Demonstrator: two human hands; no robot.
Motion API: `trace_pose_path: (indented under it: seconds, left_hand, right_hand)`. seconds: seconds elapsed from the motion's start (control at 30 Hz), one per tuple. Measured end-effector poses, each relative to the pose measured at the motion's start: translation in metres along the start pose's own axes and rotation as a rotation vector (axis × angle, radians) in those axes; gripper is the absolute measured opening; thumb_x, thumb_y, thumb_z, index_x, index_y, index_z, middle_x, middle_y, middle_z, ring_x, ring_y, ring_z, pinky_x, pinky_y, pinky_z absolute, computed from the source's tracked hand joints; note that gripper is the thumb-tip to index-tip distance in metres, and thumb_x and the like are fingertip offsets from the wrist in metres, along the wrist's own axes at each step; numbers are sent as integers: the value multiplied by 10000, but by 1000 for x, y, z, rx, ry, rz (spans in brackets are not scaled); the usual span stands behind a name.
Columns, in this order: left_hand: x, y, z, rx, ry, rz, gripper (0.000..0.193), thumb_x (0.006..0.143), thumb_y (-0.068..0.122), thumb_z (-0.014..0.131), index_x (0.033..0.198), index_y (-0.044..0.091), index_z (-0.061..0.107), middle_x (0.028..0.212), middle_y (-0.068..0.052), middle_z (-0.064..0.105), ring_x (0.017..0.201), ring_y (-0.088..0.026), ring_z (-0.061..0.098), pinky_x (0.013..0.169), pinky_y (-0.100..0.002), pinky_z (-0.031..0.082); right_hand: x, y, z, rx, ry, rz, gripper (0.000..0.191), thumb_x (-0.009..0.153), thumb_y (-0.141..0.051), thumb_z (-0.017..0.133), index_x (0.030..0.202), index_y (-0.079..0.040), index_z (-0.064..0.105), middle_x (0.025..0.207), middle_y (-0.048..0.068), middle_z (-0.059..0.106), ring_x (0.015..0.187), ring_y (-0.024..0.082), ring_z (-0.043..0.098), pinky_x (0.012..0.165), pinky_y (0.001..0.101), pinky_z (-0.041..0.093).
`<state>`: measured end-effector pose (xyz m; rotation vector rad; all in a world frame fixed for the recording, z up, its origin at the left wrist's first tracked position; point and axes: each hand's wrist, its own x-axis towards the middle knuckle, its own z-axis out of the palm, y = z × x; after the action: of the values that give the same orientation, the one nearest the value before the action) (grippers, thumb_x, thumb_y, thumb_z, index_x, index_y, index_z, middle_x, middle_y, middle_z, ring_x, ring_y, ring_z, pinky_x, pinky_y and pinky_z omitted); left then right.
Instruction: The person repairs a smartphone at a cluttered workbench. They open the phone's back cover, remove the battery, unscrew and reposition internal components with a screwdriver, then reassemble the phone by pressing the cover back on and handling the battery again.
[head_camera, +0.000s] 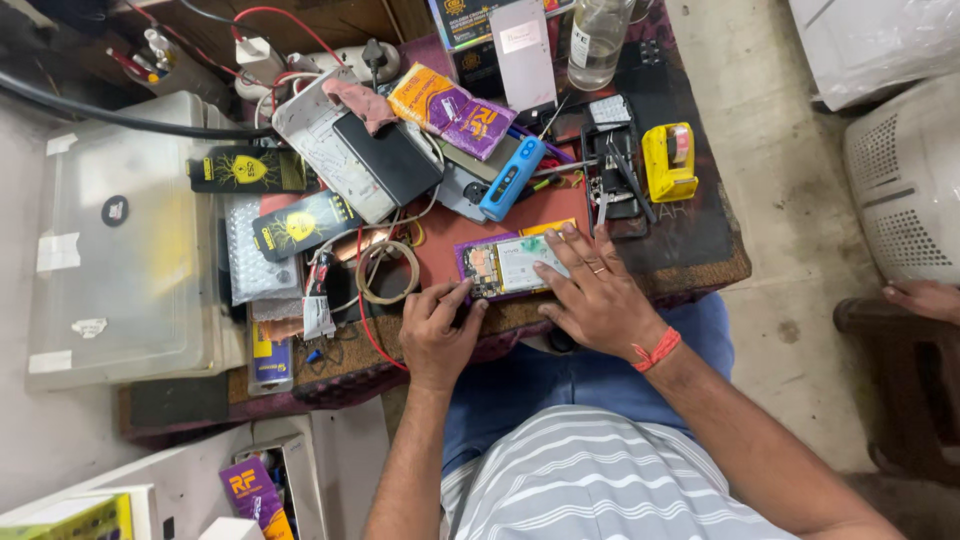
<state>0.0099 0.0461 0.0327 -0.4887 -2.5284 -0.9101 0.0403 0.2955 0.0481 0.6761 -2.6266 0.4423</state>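
Note:
An opened phone (508, 265) with a purple frame lies on the red mat (470, 232) at the table's near edge, its circuit board and pale battery showing. My right hand (597, 292) rests flat with its fingertips on the phone's right end; a ring is on one finger and a red thread on the wrist. My left hand (437, 329) is curled at the phone's left end, thumb and finger pinched against its corner. Whether it holds a small tool I cannot tell.
A blue device (511, 178), a yellow tape dispenser (669, 160), a black tool tray (613, 165), dark phones (388, 158), packets, a tape ring (388, 272), cables and a clear bottle (598, 40) crowd the table. A plastic box (120, 240) sits left. Another person's foot (925, 298) is at the right.

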Motion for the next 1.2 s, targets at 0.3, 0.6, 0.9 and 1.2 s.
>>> trace_pose_path:
  seconds: [0.3, 0.6, 0.9, 1.2]
  left_hand:
    - [-6, -2, -1, -63, 94, -12, 467, 736, 283, 921, 1131, 92, 762, 1037, -77, 689, 970, -273, 658, 819, -398, 555]
    - [-9, -6, 7, -54, 147, -32, 443, 779, 293, 898, 1112, 36, 757, 999, -96, 703, 937, -285, 669, 846, -404, 544]
    - [-8, -5, 9, -59, 126, -88, 433, 781, 315, 889, 1091, 42, 759, 976, -102, 705, 898, -279, 671, 812, -391, 552]
    - [-2, 1, 2, -62, 150, -78, 446, 756, 313, 895, 1078, 35, 759, 971, -96, 705, 899, -285, 665, 808, -399, 547]
  right_hand:
    - [-123, -5, -28, 117, 379, 251, 229, 859, -89, 783, 1074, -50, 717, 1293, 157, 658, 1298, 354, 593, 1144, 513, 460]
    - [-229, -1, -19, 438, 450, 728, 205, 922, -44, 738, 1124, -9, 718, 1115, 124, 712, 916, 186, 715, 756, 281, 592]
    - [-133, 26, -40, 403, 422, 516, 172, 927, -51, 765, 1091, -14, 728, 1007, 106, 730, 821, 170, 702, 718, 273, 576]
    - [-23, 63, -25, -32, 164, 365, 311, 811, -133, 799, 1111, -67, 752, 1247, 195, 618, 1092, 371, 597, 955, 458, 510]
